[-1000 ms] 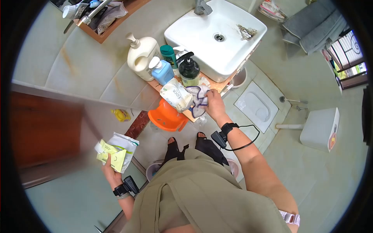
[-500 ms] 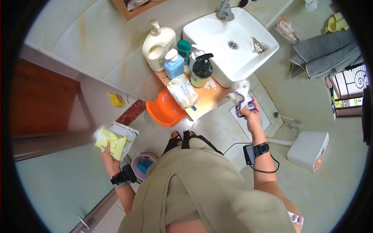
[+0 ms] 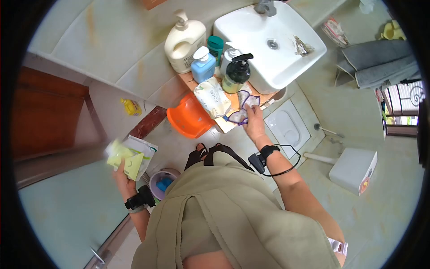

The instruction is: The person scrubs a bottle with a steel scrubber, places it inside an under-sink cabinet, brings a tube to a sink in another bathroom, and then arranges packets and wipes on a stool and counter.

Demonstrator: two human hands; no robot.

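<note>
On the left, my left hand (image 3: pixel 123 174) is closed around a pale yellow packet (image 3: pixel 131 164) with a smile drawn on it. A white and grey pouch (image 3: pixel 144 151) with a green line sits behind the packet in the same grip. My right hand (image 3: pixel 255 122) pinches a whitish cloth with purple edging (image 3: pixel 244 101) over the front of the wooden shelf (image 3: pixel 229 122). Whether the cloth rests on the shelf, I cannot tell. Beside it are a wipes pack (image 3: pixel 212 97) and a dark pump bottle (image 3: pixel 236 74).
A white sink (image 3: pixel 268 67) stands behind the shelf. Also there are a cream pump bottle (image 3: pixel 184 47), a blue bottle (image 3: pixel 203 67) and a green-capped bottle (image 3: pixel 215 48). Below lie an orange basin (image 3: pixel 188 121), a bucket (image 3: pixel 156 190) and a squat toilet (image 3: pixel 286 123).
My right hand has moved left with the cloth, from above the squat toilet to the shelf front. The cloth now looks more spread out. My left hand keeps its hold.
</note>
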